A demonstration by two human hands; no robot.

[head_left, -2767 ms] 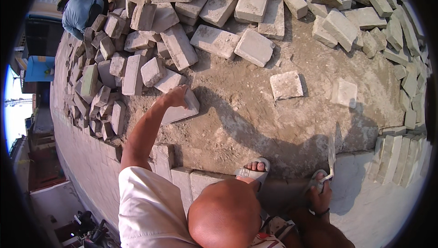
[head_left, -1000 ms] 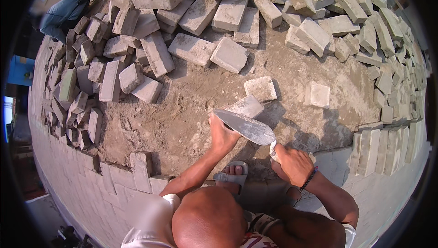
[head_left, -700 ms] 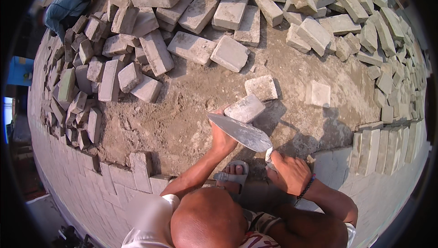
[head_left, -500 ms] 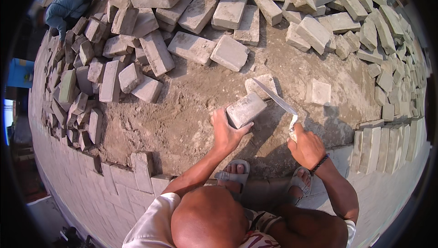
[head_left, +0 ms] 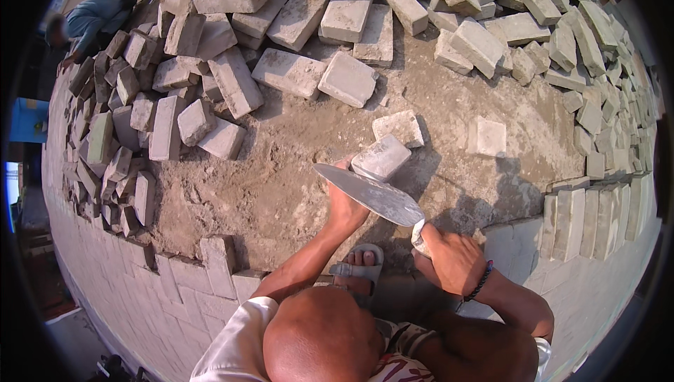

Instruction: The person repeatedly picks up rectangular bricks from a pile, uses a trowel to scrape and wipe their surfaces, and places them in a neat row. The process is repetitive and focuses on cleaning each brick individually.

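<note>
My left hand (head_left: 342,210) grips a grey paving block (head_left: 382,156), raised above the dirt bed (head_left: 281,157); its fingers are partly hidden behind the trowel blade (head_left: 365,192). My right hand (head_left: 453,262) is closed on the trowel's handle (head_left: 421,238), with the blade pointing left across the front of the block. Just beyond sits a broken, pale block (head_left: 397,128), and a squarish one (head_left: 491,136) lies to the right.
Loose blocks (head_left: 291,72) are heaped along the top and both sides. Upright blocks (head_left: 586,220) stand at the right, by the laid paving (head_left: 175,291). My sandalled foot (head_left: 358,269) is below my hands. A person in blue (head_left: 95,20) bends at the top left.
Over the last seconds my left hand has lifted a block toward the middle and my right hand has raised the trowel. Since half a second ago the blade has swung down-left, across the block.
</note>
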